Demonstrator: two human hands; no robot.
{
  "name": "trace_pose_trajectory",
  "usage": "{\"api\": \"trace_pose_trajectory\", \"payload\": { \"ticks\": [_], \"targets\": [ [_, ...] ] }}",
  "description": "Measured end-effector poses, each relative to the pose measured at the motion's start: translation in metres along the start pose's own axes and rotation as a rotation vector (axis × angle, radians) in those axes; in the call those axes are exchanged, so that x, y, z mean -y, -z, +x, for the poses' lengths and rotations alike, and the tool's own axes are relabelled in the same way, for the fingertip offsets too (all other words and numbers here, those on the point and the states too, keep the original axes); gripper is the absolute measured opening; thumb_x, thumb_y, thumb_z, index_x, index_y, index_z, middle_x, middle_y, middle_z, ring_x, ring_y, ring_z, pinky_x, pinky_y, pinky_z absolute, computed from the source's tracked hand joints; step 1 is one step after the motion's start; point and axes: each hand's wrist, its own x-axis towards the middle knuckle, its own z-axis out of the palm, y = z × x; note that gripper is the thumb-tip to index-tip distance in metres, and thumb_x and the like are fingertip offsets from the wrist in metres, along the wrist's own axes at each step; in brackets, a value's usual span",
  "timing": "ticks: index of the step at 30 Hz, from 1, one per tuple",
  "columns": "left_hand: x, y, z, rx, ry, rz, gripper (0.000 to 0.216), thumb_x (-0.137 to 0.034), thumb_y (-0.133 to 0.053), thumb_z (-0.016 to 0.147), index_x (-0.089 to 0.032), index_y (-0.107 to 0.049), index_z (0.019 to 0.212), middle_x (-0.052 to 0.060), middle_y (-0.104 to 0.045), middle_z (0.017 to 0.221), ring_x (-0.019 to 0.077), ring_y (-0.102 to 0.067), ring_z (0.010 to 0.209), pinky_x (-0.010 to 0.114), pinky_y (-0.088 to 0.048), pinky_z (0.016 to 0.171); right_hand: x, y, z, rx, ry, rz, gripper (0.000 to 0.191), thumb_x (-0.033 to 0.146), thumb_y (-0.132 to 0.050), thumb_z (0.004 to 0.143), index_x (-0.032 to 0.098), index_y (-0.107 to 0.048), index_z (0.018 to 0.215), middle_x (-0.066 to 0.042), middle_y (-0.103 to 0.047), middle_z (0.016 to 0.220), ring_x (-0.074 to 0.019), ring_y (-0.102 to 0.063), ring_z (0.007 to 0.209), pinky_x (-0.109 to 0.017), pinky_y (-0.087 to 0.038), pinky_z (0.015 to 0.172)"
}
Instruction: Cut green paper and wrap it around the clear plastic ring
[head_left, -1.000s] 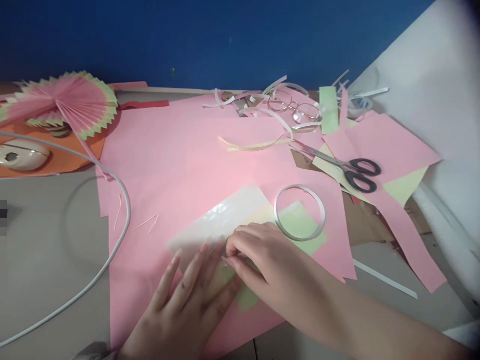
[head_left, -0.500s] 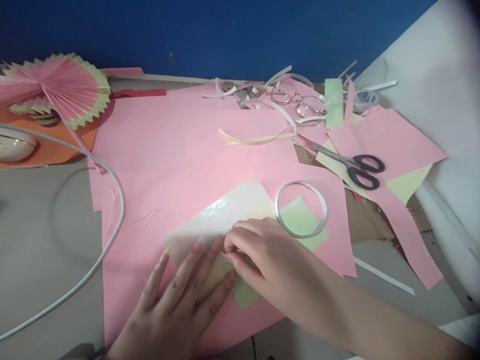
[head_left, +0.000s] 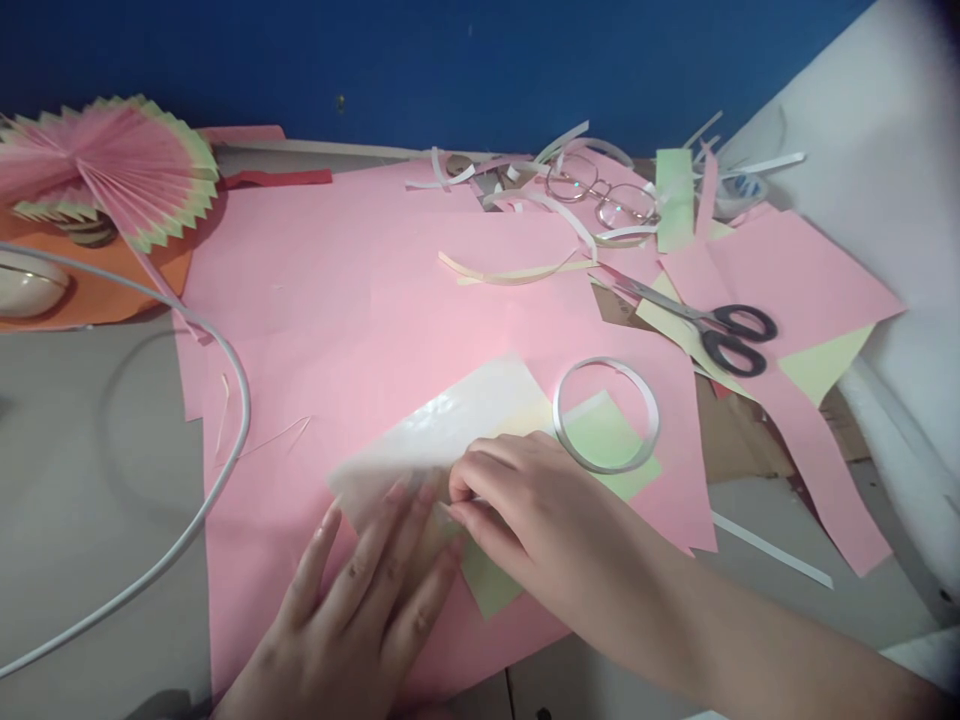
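A glossy whitish sheet [head_left: 457, 420] lies slanted on large pink paper [head_left: 315, 300]. My left hand [head_left: 352, 600] rests flat with fingers spread, its fingertips on the sheet's lower edge. Thumb and bent fingers of my right hand [head_left: 525, 510] pinch together close beside them; a small pale tip shows there, but what they grip is mostly hidden. Green paper [head_left: 491, 590] peeks out under my right wrist. To the right, a thin white ring [head_left: 609, 469] lies over a green paper piece [head_left: 600, 435].
Scissors [head_left: 739, 352] with black handles lie on pink and yellow scraps at the right. Eyeglasses [head_left: 626, 205] sit behind among paper strips. At the left are a pleated paper fan [head_left: 150, 165], a white mouse [head_left: 30, 285] and a looping grey cable [head_left: 245, 400].
My left fingers have drawn back slightly, and the left thumb has moved a little left. My right hand keeps its pinch in nearly the same spot. The view has shifted slightly.
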Motion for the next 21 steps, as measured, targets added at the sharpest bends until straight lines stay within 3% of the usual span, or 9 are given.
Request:
{"api": "trace_pose_trajectory", "payload": {
  "ticks": [9, 17, 21],
  "targets": [
    [-0.0039, -0.0051, -0.0031, -0.026, 0.025, -0.011, 0.073, -0.062, -0.035, 0.085, -0.006, -0.045, 0.131, 0.014, -0.046, 0.137, 0.0306, -0.033, 0.131, 0.053, -0.010, 0.112, 0.0056, 0.0005, -0.0006, 0.013, -0.039, -0.078, 0.015, 0.017, -0.048, 0.089, 0.019, -0.052, 0.074, 0.003, -0.056, 0.074, -0.0124, -0.049, 0.070, -0.028, -0.035, 0.068],
    [-0.0042, -0.0038, -0.0017, -0.050, 0.022, 0.002, 0.068, -0.057, -0.030, 0.088, -0.005, -0.046, 0.128, 0.016, -0.045, 0.138, 0.0304, -0.029, 0.133, 0.051, -0.010, 0.112, 0.0018, -0.0036, 0.0013, 0.001, 0.045, -0.168, 0.013, 0.016, -0.047, 0.089, 0.018, -0.051, 0.077, 0.000, -0.054, 0.073, -0.0148, -0.048, 0.069, -0.029, -0.035, 0.063],
    [-0.0054, -0.0038, -0.0016, -0.112, 0.042, -0.032, 0.061, -0.050, -0.031, 0.090, -0.003, -0.046, 0.126, 0.020, -0.043, 0.138, 0.0336, -0.032, 0.131, 0.049, -0.018, 0.110, 0.0021, -0.0057, 0.0000, -0.019, 0.064, -0.180, 0.012, 0.016, -0.048, 0.088, 0.017, -0.050, 0.076, 0.000, -0.053, 0.073, -0.0149, -0.047, 0.070, -0.029, -0.036, 0.062]
  ]
}}
